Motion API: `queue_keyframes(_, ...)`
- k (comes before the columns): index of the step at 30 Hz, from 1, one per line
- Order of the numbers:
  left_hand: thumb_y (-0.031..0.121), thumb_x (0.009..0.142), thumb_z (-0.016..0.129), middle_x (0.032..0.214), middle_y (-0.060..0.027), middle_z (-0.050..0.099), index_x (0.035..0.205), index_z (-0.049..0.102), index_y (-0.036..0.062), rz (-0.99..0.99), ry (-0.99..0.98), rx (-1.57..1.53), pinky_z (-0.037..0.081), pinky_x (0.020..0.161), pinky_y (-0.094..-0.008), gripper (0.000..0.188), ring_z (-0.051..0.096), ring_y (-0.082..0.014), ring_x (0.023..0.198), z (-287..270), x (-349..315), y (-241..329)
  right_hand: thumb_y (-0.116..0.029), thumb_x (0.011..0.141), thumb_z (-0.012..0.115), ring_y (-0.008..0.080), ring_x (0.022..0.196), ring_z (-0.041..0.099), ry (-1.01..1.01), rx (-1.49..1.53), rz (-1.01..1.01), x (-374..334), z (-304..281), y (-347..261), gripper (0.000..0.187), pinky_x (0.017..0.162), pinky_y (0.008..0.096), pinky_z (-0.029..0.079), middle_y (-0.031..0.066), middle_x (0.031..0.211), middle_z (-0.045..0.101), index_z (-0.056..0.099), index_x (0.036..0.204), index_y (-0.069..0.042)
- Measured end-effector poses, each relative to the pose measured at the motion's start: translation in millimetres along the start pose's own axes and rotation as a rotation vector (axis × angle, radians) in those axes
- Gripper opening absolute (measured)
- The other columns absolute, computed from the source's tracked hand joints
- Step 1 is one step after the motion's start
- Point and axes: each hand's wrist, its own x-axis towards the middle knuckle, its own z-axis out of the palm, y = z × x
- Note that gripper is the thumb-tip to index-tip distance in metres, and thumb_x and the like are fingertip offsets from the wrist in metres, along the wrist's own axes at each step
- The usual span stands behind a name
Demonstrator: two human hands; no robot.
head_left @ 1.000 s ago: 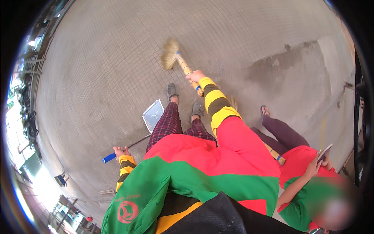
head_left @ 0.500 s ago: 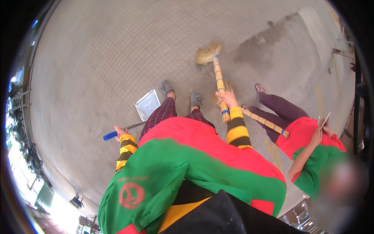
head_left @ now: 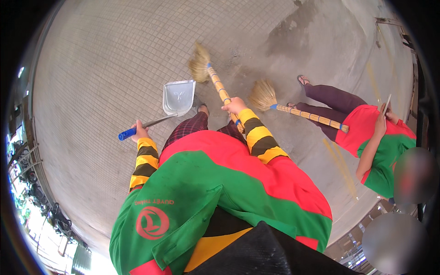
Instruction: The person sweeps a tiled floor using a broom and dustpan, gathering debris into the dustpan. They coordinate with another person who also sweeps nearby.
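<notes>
My left hand (head_left: 140, 131) is closed round the long metal handle of a dustpan, near its blue end grip. The grey dustpan (head_left: 178, 97) rests on the floor just ahead of my feet, its wide mouth facing away from me. In my right hand (head_left: 235, 106) is a straw broom (head_left: 219, 84), gripped low on its bound handle. Its bristles (head_left: 199, 63) reach the floor a little beyond the dustpan's right corner. Grey dust and small grit (head_left: 234, 52) lie to the right of those bristles.
On my right stands another person (head_left: 366, 133) in a red and green shirt, holding a thin flat object (head_left: 387, 103). A second straw broom (head_left: 262, 95) extends from beside that person toward my feet. Bicycles or racks (head_left: 27, 178) line the far left edge. A dark patch (head_left: 291, 32) marks the floor ahead.
My right hand has swung the broom leftward, bringing its bristles near the dustpan. The dustpan has turned and shifted forward. The other broom now shows more fully.
</notes>
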Motion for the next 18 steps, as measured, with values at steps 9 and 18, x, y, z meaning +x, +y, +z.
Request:
queue_keyframes(9, 0.012, 0.073, 0.07, 0.069, -0.0043, 0.057, 0.078, 0.058, 0.0046, 0.313, -0.5, 0.129, 0.045, 0.049, -0.0239, 0.015, 0.053, -0.0118, 0.051, 58, 9, 3, -0.025, 0.062, 0.073, 0.0294, 0.065, 0.062, 0.221, -0.041, -0.034, -37, -27, 22, 0.039, 0.062, 0.0372, 0.047, 0.0172, 0.071, 0.062, 0.06, 0.085, 0.003)
queue_keyframes(18, 0.018, 0.069, 0.074, 0.069, -0.0016, 0.059, 0.078, 0.061, 0.0079, 0.585, -0.72, 0.356, 0.046, 0.066, -0.0264, 0.018, 0.056, -0.0112, 0.068, 133, -22, -15, -0.014, 0.066, 0.07, 0.0129, 0.058, 0.055, 0.422, 0.222, -0.106, -138, -13, 5, 0.053, 0.05, 0.0288, 0.045, 0.0089, 0.073, 0.059, 0.051, 0.112, 0.005)
